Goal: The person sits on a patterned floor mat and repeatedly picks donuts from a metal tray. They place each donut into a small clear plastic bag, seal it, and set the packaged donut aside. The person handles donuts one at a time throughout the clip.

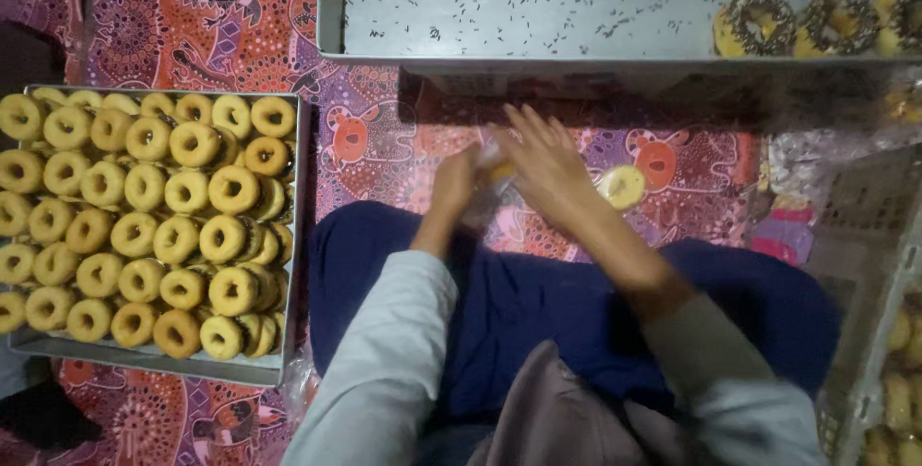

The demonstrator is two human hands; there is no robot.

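Note:
My left hand (453, 183) and my right hand (543, 160) meet over the patterned cloth, just in front of my blue-clad knees. Between them is a small clear plastic bag (488, 189) with something pale yellow inside; both hands touch it. The motion is blurred, so the exact grip is hard to read. My right hand's fingers are spread over the bag's top. A single plain doughnut (622, 185) lies on the cloth just right of my right hand.
A metal tray (300, 235) at the left is packed with several plain doughnuts. A large metal tray (538, 14) at the top holds sprinkle crumbs and three sprinkled doughnuts (826, 24) at its right end. A crate (864, 264) with wrapped doughnuts stands at the right.

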